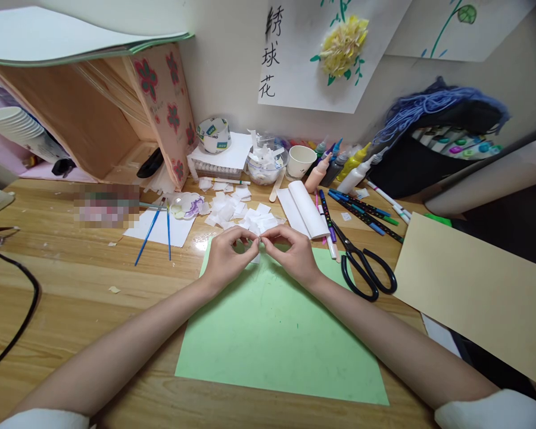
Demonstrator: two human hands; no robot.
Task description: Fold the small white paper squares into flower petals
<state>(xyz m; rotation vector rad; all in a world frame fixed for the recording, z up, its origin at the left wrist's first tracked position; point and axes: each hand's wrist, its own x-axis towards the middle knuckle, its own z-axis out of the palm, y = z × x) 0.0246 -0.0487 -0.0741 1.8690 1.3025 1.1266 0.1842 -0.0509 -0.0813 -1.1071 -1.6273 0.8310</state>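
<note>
My left hand (231, 253) and my right hand (293, 253) meet fingertip to fingertip above the far edge of a green paper sheet (277, 339). Each is closed in a pinch, thumb against forefinger. Between the tips is a small piece of white paper (256, 259), mostly hidden by the fingers. Just beyond my hands lies a loose pile of white paper squares (232, 208). A folded length of white paper (307, 211) rests to the right of the pile. Black-handled scissors (361, 262) lie by the sheet's right edge.
Behind the pile stand a clear bowl of paper scraps (267, 164), a paper cup (301, 162) and several paint bottles (335, 170). Markers (366, 214) lie at right, near a cream board (482, 292). Blue brushes (147, 236) and a decorated box (163, 107) are left.
</note>
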